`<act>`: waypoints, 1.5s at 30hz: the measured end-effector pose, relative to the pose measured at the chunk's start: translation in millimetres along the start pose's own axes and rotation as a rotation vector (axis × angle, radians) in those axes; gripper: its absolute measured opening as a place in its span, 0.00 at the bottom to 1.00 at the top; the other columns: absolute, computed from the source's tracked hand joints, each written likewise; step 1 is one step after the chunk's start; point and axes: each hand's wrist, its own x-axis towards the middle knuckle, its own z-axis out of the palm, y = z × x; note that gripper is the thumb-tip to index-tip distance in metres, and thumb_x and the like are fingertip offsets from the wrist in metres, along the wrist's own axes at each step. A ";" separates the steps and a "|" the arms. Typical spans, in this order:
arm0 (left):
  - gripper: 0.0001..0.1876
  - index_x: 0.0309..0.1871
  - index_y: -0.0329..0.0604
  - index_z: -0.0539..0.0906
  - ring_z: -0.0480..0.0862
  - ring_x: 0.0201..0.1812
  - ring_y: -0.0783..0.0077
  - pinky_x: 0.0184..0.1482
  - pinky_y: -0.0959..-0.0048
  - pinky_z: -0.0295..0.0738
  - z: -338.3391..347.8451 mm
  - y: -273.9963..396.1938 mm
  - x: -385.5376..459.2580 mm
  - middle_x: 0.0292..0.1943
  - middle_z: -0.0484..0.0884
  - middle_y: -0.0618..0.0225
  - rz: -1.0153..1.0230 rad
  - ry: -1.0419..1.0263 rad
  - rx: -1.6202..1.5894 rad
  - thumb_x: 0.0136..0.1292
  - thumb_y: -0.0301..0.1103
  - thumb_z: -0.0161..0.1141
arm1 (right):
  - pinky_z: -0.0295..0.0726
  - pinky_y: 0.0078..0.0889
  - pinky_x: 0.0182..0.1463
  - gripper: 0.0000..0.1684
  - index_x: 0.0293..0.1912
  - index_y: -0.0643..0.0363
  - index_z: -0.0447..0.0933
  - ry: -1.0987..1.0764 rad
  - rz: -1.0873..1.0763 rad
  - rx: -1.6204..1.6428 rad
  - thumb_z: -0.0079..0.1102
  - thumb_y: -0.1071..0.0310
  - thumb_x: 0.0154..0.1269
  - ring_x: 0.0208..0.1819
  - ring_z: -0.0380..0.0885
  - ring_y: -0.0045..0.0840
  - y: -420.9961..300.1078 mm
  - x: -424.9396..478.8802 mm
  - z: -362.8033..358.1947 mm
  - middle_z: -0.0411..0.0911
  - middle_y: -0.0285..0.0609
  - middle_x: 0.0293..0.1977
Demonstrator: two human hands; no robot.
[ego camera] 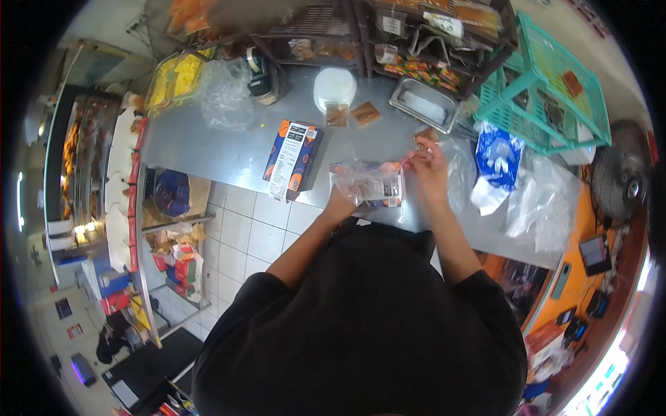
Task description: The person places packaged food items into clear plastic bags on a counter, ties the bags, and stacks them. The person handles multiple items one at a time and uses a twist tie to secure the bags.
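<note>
My left hand (341, 206) grips the near left side of a clear plastic bag (359, 179). The bag lies over a blue and orange printed carton (393, 195) at the near edge of the steel worktop (223, 151). At the bag's right end, my right hand (429, 164) pinches something thin and pinkish; which thing it is cannot be told. To the left stands a second blue and orange carton (307, 156), with a long printed paper slip (287, 161) on its top that hangs over the near edge. Two small brown sachets (366, 114) lie beyond the bag.
A white round-topped device (334, 88), a tape dispenser (260, 78) and a steel pan (424, 104) stand at the back. Crumpled plastic bags (541, 197), a blue and white packet (498, 156) and a teal basket rack (541, 99) are on the right. A fan (619, 177) stands farther right.
</note>
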 end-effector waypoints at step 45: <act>0.15 0.43 0.39 0.83 0.76 0.42 0.57 0.50 0.64 0.68 -37.7 0.6 7.2 0.43 0.74 0.56 0.566 -0.136 0.361 0.49 0.24 0.59 | 0.76 0.40 0.30 0.14 0.37 0.58 0.76 0.610 -0.659 -0.904 0.66 0.68 0.49 0.28 0.76 0.42 137.2 -99.4 110.5 0.76 0.47 0.29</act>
